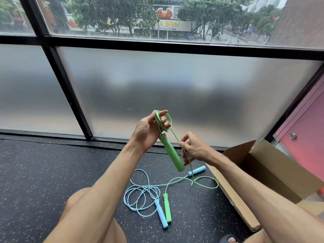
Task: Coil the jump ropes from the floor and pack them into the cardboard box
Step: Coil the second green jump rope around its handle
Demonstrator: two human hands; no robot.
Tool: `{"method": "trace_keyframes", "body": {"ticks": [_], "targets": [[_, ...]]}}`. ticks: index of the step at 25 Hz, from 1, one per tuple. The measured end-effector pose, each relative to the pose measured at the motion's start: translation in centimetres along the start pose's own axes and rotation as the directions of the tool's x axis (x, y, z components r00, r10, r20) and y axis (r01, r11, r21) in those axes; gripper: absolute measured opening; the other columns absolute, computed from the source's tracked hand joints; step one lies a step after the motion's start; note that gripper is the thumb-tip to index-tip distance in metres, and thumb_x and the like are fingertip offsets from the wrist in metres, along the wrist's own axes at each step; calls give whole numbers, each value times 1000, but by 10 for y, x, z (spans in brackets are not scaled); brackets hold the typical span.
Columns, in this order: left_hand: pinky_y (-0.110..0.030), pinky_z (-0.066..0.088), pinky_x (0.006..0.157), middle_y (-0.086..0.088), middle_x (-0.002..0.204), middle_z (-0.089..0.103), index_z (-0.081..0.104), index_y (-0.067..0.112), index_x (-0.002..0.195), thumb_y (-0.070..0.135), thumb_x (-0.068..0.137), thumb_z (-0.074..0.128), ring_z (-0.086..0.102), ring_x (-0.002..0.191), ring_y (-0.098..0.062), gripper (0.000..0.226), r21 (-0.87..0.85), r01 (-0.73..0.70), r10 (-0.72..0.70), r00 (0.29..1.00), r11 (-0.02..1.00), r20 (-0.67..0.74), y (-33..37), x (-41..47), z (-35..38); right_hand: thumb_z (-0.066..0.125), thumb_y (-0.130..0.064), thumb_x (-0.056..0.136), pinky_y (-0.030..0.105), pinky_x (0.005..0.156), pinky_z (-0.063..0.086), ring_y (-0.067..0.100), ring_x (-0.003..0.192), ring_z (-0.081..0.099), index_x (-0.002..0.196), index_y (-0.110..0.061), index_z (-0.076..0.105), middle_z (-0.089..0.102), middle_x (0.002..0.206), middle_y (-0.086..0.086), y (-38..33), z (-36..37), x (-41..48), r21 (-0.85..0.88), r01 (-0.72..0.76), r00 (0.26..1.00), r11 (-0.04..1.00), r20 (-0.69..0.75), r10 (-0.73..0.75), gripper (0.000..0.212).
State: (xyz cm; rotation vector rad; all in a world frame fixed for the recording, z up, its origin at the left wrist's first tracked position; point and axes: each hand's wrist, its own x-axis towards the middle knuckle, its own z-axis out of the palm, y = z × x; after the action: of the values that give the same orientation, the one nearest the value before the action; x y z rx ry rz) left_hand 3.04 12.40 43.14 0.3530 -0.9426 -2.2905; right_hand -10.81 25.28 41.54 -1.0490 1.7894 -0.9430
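- Jump ropes lie nearest on the dark speckled floor (52, 163): the blue rope (140, 193) sprawls in loose loops, one blue handle (162, 216) touching the green rope's second handle (167, 207) side by side, the other blue handle (196, 170) farther off by the box.
- Cardboard box (263, 165) sits open on the right, its flap down on the floor.
- Green rope (192, 181) trails from the floor up to the right hand (194, 149), which pinches the cord between thumb and fingers.
- Left hand (149, 132), a little apart from the right, is closed on a few green loops wound over its fingers; the green handle (172, 155) hangs slanted from it between the two hands.
- Frosted window (157, 88) with black frames stands beyond.
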Motion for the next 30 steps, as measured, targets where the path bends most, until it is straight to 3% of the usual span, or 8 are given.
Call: {"method": "trace_keyframes", "body": {"ticks": [5,9,12,14,16,23,27,30], "targets": [[-31,55,71,-7,70,60,57,0,105,23,108,33,63,61,-22,33,276,-240,324,890,931,-321,1,8,-17,55,-13,100,39,51,57,27,54,61,108,-1,44,61,73,18,-1,3,-8,-114,-18,988,993,153,35,18],[-35,58,66,-12,67,63,55,-3,104,21,107,32,65,56,-26,33,690,-160,490,814,706,-313,-4,11,-23,61,-17,97,30,45,46,17,51,53,95,-3,56,62,67,9,-6,3,-6,-194,160,979,968,154,-131,15],[-34,56,60,-9,64,64,57,-3,102,22,105,38,65,52,-23,31,876,-8,425,876,482,-226,-9,10,-22,61,-19,96,27,47,42,15,53,50,90,-6,62,62,65,4,-10,2,-6,-201,253,965,946,117,-233,14],[-32,56,56,-7,62,64,60,0,98,22,103,43,63,48,-17,29,943,75,287,942,326,-174,-14,9,-20,59,-18,98,24,48,41,11,52,49,88,-6,63,60,64,2,-12,2,-8,-202,289,957,936,74,-279,16],[-27,49,47,-6,57,59,63,2,91,20,102,43,56,40,-12,29,957,124,116,980,262,-159,-18,6,-15,58,-17,98,20,49,38,5,49,46,87,-5,65,57,62,0,-13,-1,-8,-212,323,944,922,5,-330,19],[-20,28,40,-6,42,32,52,6,59,48,105,28,29,37,-16,67,887,138,-257,966,441,-22,-20,-10,7,67,-25,93,15,56,38,1,55,49,80,-12,64,57,63,-12,-7,-10,-2,-302,420,845,855,-212,-490,19],[-30,18,45,1,39,18,39,12,45,52,104,25,10,41,-19,72,708,194,-434,884,679,173,-16,-11,2,66,-37,91,27,54,43,9,53,43,79,-11,56,52,61,-4,-8,-13,0,-224,398,850,889,-274,-450,30],[-30,16,48,4,37,19,53,12,55,43,104,27,9,39,-16,64,419,260,-395,877,870,275,-9,-8,2,55,-29,99,49,60,56,21,52,49,89,-5,48,53,62,9,-9,-12,1,6,340,916,940,-229,-330,27]]}}
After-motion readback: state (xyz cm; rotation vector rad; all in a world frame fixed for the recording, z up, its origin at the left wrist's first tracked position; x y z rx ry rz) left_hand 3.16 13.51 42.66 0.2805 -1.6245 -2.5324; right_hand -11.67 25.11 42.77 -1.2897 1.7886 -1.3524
